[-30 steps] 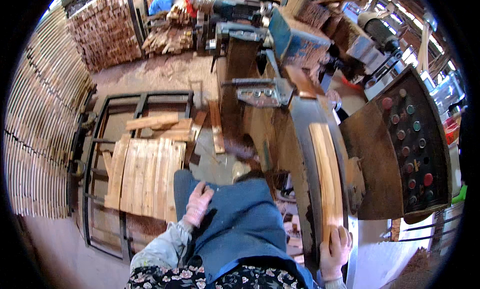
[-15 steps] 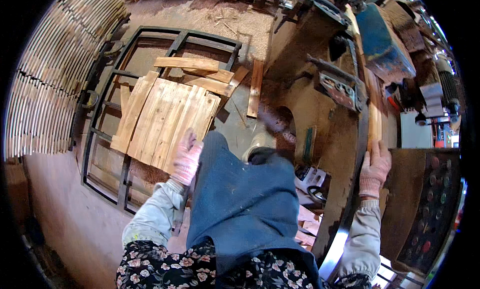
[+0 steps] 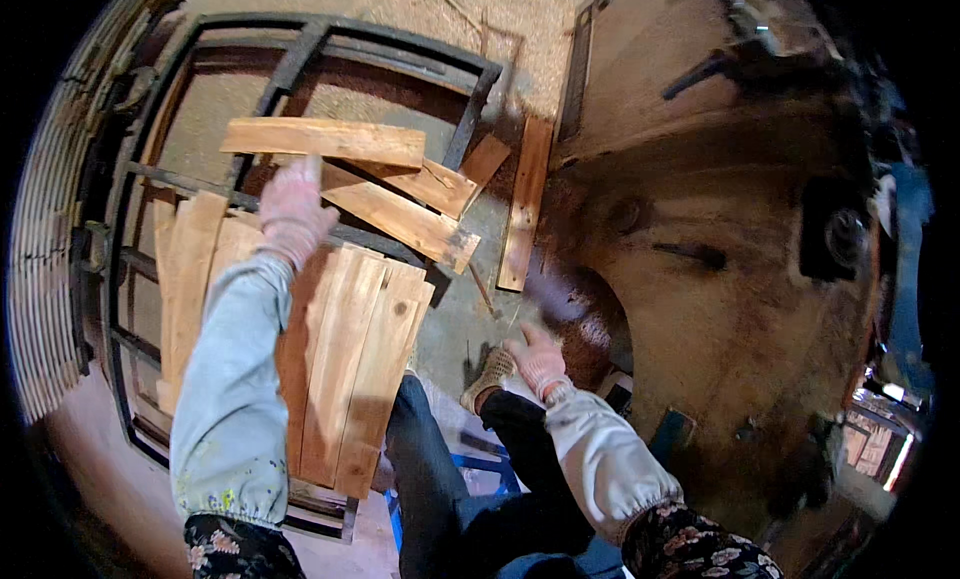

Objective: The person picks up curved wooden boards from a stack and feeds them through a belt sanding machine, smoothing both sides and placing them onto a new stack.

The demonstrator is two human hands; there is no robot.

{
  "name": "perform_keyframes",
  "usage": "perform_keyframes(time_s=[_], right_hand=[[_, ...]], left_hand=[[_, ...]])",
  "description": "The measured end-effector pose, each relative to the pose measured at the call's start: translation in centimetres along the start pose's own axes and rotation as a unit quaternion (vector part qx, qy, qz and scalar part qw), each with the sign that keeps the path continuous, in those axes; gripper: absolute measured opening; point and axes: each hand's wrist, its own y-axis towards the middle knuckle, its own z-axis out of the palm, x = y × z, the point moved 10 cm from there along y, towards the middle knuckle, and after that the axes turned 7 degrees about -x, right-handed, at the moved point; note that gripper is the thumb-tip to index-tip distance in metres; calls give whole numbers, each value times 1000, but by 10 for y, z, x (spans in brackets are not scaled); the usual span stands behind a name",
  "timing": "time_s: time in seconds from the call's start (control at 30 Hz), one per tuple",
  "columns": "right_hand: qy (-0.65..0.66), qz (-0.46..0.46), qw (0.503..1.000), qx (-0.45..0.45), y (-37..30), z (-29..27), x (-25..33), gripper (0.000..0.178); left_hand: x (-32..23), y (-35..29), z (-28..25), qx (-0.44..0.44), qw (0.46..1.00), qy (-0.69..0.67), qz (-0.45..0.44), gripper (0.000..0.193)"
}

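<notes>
My left hand [image 3: 293, 207], in a pale pink work glove, is over the far end of a row of wooden boards [image 3: 345, 349]. Its thumb stands apart from the fingers, whose tips overlap the edge of a loose plank [image 3: 320, 141]; whether they touch it I cannot tell. Another short plank [image 3: 400, 214] lies slanted just right of that hand. My right hand [image 3: 537, 359], gloved too, hangs above the floor beside my shoe [image 3: 487, 377], fingers loosely extended and holding nothing. The boards and planks rest on a dark metal frame [image 3: 290, 74].
Stacked thin boards [image 3: 50, 229] line the left side. One long plank [image 3: 525, 204] lies on the floor ahead, with sawdust [image 3: 530, 19] beyond it. A large dusty brown machine body [image 3: 720, 269] fills the right side.
My left hand has reached forward over the boards to the loose planks. My right hand has left the wood on the machine and swung down leftward. The view has turned toward the boards.
</notes>
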Motion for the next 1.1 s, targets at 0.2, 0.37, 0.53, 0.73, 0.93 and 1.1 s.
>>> perform_keyframes(time_s=[0.2,0.37,0.53,0.73,0.93,1.1], right_hand=[[-56,39,998,-6,132,34,-11,77],[-81,107,986,-95,229,56,-22,93],[-77,127,971,-186,276,54,-13,111],[41,217,962,-160,224,59,-27,107],[-37,-104,970,-215,181,19,-1,97],[-82,-167,979,-90,203,3,31,79]], left_hand=[[-2,91,75,124,960,238,79,119],[-15,133,140,154,921,316,169,116],[-21,140,153,82,960,133,232,104],[-97,74,113,25,866,-94,491,101],[-147,98,171,172,886,-3,430,127],[-150,127,209,404,857,-9,320,123]])
